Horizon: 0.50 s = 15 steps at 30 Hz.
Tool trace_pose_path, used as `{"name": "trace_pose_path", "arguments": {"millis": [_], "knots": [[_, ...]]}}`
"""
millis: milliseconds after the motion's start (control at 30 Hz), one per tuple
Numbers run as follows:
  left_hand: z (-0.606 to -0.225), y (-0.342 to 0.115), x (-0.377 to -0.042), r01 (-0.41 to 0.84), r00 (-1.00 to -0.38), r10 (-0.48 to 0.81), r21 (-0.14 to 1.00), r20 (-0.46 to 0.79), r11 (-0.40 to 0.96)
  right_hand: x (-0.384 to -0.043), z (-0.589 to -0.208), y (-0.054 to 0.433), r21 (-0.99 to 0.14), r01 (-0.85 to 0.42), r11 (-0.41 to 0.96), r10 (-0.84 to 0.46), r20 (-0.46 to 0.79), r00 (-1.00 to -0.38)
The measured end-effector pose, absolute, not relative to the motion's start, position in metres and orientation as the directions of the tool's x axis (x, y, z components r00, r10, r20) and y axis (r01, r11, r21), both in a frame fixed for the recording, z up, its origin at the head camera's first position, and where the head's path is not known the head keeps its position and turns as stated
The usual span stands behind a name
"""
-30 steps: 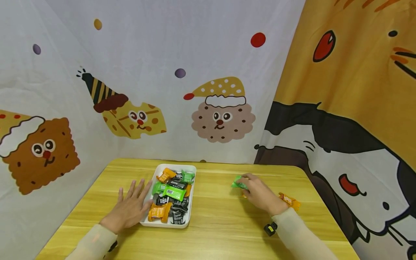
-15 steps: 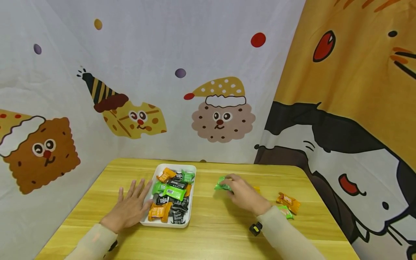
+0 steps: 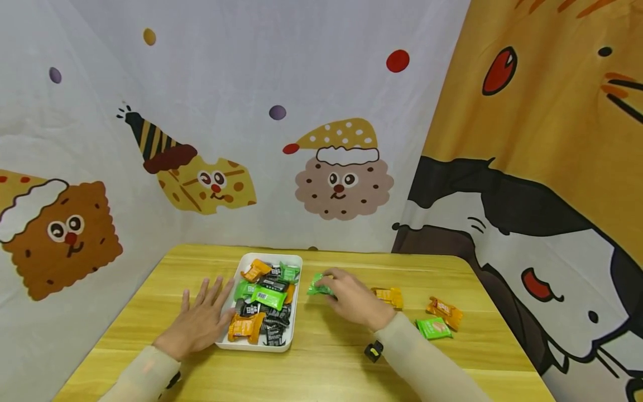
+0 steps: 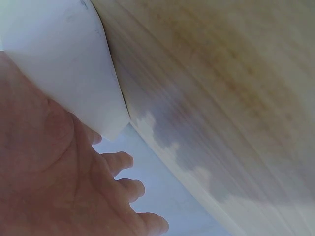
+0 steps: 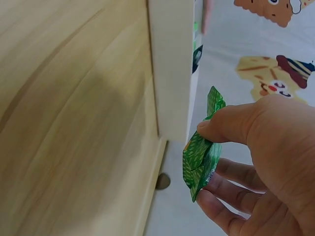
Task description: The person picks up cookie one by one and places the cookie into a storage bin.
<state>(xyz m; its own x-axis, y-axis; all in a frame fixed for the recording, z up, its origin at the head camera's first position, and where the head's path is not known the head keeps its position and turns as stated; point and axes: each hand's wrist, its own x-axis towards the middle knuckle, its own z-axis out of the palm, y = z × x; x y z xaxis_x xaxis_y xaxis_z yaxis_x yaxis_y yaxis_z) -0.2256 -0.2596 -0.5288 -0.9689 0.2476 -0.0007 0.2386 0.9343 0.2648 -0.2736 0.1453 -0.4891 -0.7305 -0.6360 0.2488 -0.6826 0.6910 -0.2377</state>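
Between thumb and fingers, my right hand (image 3: 355, 298) pinches a green wrapped snack (image 5: 201, 156), held just right of the white tray (image 3: 293, 312). In the right wrist view the packet hangs off the table surface, near the tray's wall. Green, orange and black wrapped snacks fill the tray; a bright green packet (image 3: 268, 297) lies on top. My left hand (image 3: 198, 324) has its fingers spread and touches the tray's left side. The left wrist view shows its palm beside the tray's outer wall.
Right of my right hand, on the wooden table (image 3: 331, 368), lie an orange packet (image 3: 389, 297), another orange packet (image 3: 445, 312) and a green packet (image 3: 434, 328). A curtain with cartoon prints (image 3: 346, 184) hangs behind the table.
My right hand has moved left with the green snack, toward the tray. An orange packet and a green packet that it covered now show. My left hand has stayed in place.
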Motion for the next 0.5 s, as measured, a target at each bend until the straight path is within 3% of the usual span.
{"name": "trace_pose_path", "arguments": {"millis": [500], "knots": [[-0.529,-0.260,-0.226,0.239,-0.968,0.250,0.265,-0.008,0.934,-0.281,-0.475,0.089,-0.144,-0.755,0.640,-0.720,0.231,-0.655]]}}
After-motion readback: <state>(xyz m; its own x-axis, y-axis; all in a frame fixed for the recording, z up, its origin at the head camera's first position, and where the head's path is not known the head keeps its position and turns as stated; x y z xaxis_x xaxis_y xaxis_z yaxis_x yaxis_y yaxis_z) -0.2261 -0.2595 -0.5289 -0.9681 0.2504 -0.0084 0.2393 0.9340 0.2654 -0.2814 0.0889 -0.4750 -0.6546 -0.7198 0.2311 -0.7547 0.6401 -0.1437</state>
